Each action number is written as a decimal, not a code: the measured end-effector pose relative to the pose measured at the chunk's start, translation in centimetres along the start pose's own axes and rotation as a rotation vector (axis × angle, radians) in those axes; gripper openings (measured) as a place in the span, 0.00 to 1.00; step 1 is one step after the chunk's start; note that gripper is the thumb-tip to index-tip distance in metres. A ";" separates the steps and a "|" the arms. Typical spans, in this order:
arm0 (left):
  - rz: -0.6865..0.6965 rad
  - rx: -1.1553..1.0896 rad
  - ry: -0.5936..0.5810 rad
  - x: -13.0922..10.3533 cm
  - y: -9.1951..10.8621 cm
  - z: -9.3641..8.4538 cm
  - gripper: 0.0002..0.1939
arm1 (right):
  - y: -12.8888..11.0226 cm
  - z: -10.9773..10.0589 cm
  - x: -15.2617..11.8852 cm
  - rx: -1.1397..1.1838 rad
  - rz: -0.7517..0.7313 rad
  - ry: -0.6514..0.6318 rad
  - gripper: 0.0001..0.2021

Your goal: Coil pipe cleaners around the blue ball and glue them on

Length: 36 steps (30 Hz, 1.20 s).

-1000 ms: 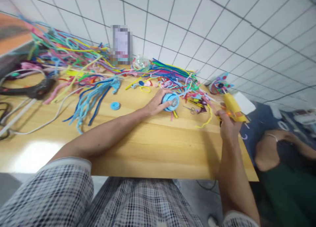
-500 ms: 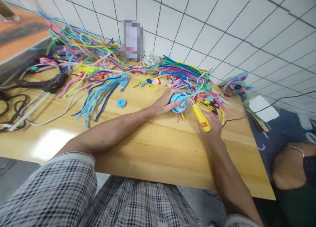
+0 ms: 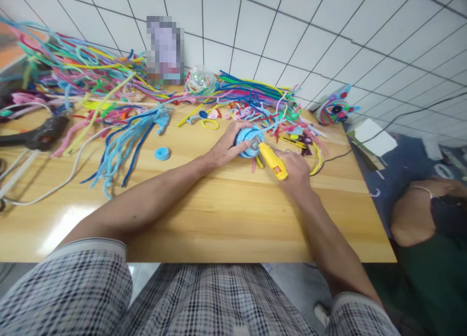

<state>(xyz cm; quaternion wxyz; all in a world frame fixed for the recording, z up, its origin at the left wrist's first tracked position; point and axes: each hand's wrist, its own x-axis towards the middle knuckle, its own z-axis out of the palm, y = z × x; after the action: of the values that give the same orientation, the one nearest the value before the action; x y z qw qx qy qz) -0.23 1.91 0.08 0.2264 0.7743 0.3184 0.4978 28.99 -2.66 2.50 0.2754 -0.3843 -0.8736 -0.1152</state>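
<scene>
Head camera, one view: looking from the wearer's head, facing forward and steeply down over the wooden table [image 3: 219, 219] toward the tiled wall [image 3: 255, 34]; framing left hand [image 3: 224, 148] and right hand [image 3: 295, 173] within arm's reach, checked clothing [image 3: 215, 297] lying nearest.

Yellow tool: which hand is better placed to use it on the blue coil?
Right, I'd judge. The right hand grips the yellow tool, its tip at the blue coil; the left hand is occupied holding the coil.
</scene>
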 end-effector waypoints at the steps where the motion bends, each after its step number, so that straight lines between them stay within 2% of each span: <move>1: -0.001 0.001 0.002 0.0 0.0 0.0 0.32 | -0.1 0.0 0.1 -0.015 -0.004 -0.007 0.18; 8: 0.007 -0.007 0.014 0.0 -0.1 0.2 0.32 | -0.6 -0.3 0.8 -0.080 -0.012 -0.051 0.17; 14: 0.004 -0.014 0.006 0.1 -0.2 0.2 0.32 | -0.7 -0.6 0.8 -0.088 -0.072 0.008 0.16; 18: 0.011 -0.027 0.009 0.1 -0.2 0.3 0.31 | -0.9 -0.6 0.8 -0.070 -0.055 -0.012 0.15; 24: 0.010 -0.038 0.012 0.1 -0.2 0.3 0.32 | -1.1 -0.4 0.8 -0.089 -0.070 0.041 0.16; 31: 0.033 -0.058 0.019 0.1 -0.3 0.3 0.31 | -1.0 -0.4 0.6 -0.056 0.004 -0.044 0.16; 36: 0.039 -0.045 0.018 0.1 -0.3 0.3 0.30 | -1.3 -0.5 0.8 -0.045 -0.031 -0.002 0.15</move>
<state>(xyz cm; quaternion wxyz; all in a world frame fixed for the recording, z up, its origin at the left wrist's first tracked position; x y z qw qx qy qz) -0.01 2.20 -0.22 0.2312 0.7705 0.2943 0.5160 27.84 -3.26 3.36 0.2639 -0.3771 -0.8768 -0.1389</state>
